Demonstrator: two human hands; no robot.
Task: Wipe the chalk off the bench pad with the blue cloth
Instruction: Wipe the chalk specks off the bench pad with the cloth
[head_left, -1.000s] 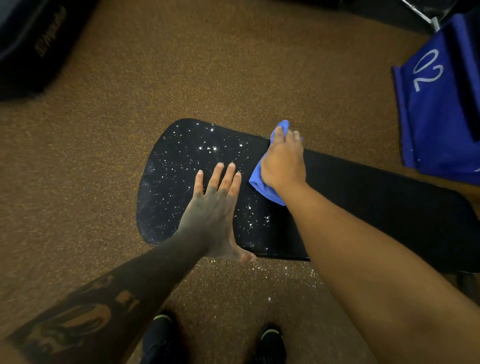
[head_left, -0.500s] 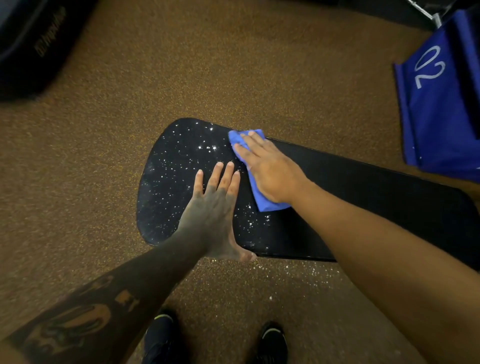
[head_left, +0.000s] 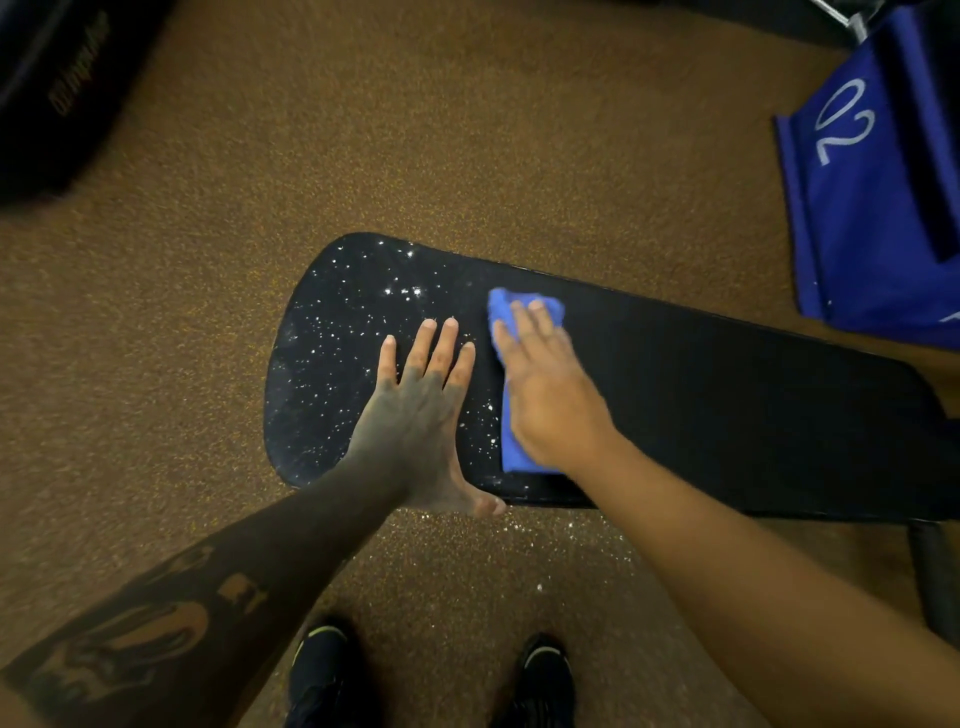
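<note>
Beyond the bench pad (head_left: 727, 405), blue fabric (head_left: 883, 234): "02"

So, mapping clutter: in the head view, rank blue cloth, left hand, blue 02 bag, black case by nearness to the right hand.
1. blue cloth, under the right hand
2. left hand, just to its left
3. blue 02 bag, upper right
4. black case, upper left

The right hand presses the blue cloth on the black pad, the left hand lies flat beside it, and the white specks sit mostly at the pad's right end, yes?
No: the head view shows the white specks mostly at the left, rounded end of the pad. The rest holds: the right hand presses the blue cloth on it, the left hand flat beside it.
</note>
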